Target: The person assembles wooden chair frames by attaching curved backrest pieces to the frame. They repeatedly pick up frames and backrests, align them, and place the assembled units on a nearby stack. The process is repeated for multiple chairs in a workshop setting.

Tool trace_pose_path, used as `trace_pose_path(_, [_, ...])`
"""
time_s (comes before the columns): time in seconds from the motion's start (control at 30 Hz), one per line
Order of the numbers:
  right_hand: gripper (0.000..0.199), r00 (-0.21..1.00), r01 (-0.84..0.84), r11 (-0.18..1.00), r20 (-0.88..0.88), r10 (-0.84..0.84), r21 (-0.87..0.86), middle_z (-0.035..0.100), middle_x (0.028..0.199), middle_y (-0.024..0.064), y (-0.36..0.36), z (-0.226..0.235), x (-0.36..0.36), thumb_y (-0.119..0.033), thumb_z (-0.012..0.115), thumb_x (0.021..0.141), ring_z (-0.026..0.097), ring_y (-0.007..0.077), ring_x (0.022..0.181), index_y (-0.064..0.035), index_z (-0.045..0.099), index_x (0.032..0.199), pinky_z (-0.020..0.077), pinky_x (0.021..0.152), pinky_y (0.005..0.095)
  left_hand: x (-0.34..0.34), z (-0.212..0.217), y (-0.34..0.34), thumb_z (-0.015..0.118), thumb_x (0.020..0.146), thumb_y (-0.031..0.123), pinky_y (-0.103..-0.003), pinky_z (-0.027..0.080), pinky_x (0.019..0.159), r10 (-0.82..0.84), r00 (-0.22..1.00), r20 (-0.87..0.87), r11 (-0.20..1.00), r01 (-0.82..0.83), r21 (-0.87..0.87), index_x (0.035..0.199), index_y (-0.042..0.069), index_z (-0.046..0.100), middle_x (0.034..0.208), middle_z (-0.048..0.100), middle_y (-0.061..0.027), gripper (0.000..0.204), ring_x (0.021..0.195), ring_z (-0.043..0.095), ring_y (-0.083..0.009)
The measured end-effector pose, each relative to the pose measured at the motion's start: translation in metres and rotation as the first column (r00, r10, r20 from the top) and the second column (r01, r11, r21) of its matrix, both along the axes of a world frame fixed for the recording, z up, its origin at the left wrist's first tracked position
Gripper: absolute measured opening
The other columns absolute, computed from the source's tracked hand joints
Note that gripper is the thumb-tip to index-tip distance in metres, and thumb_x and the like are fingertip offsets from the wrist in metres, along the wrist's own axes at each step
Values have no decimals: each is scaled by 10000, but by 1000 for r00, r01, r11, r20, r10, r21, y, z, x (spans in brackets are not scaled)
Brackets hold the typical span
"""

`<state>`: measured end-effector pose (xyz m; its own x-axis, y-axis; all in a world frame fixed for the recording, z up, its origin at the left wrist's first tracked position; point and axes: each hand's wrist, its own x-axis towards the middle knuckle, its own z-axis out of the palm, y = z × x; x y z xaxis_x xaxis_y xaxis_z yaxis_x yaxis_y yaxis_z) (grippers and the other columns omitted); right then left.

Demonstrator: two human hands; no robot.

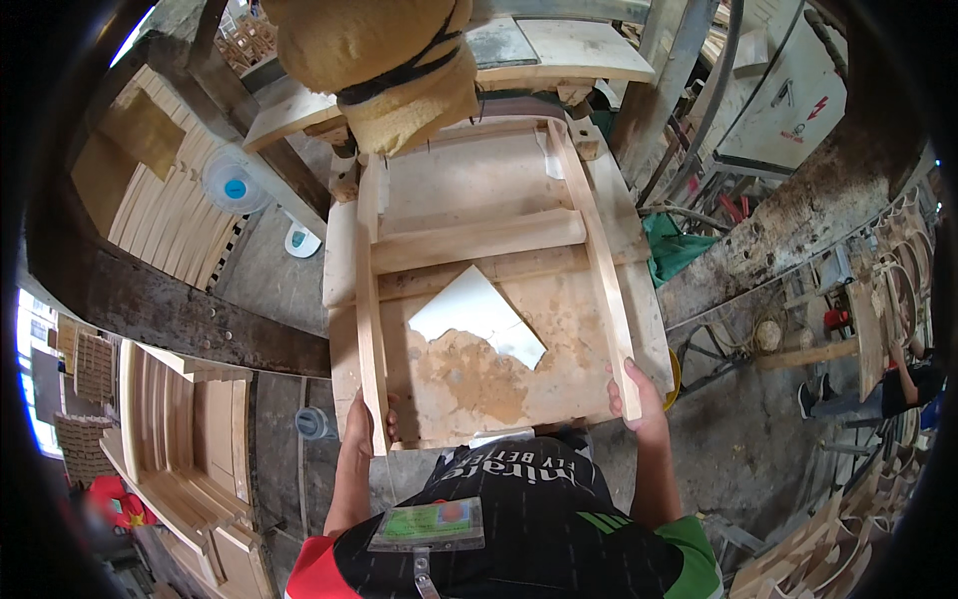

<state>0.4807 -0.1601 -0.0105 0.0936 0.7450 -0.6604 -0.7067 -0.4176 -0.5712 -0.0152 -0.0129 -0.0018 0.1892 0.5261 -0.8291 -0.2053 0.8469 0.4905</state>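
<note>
I hold a pale wooden frame (477,241) made of two long side rails and a cross slat, lying over a workbench (651,329). My left hand (361,427) grips the near end of the left rail. My right hand (639,397) grips the near end of the right rail. Under the frame, on the bench top, lie a white sheet of paper (471,311) and a heap of brown sawdust (477,377). The far end of the frame reaches a padded, cloth-wrapped part (384,60) of a machine.
Stacks of curved wooden slats (165,215) stand at the left, more wooden parts (185,439) at lower left. A white fan (235,185) sits on the floor. A grey cabinet (793,95) is at upper right. Another person (903,384) sits at the far right.
</note>
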Motion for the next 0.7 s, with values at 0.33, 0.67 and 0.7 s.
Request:
trace_pose_path(0.33, [434, 1000, 3, 1000, 11, -3, -30, 607, 702, 24, 4, 2, 0, -522, 617, 992, 538, 133, 479, -109, 620, 1127, 402, 430, 279, 1, 1, 1, 270, 1033, 653, -404, 443, 448, -34, 995, -93, 996, 41, 77, 1062, 71, 589, 612, 527, -66, 664, 451, 507, -242])
trace_pose_path(0.67, [464, 1000, 0, 1000, -19, 0, 10, 601, 695, 45, 0, 0, -2, -529, 617, 991, 543, 153, 472, -76, 608, 1093, 412, 432, 291, -2, 3, -1, 249, 1034, 669, -436, 453, 469, -41, 997, -68, 998, 44, 42, 1038, 68, 597, 613, 526, -69, 694, 457, 497, -256])
trace_pose_path(0.7, [470, 1000, -6, 999, -15, 6, 31, 601, 699, 41, 0, 0, -2, -530, 633, 982, 538, 148, 476, -75, 605, 1099, 409, 433, 287, -3, 2, -1, 243, 1029, 684, -446, 452, 474, -33, 999, -39, 999, 34, 16, 1051, 66, 603, 612, 526, -70, 715, 461, 493, -260])
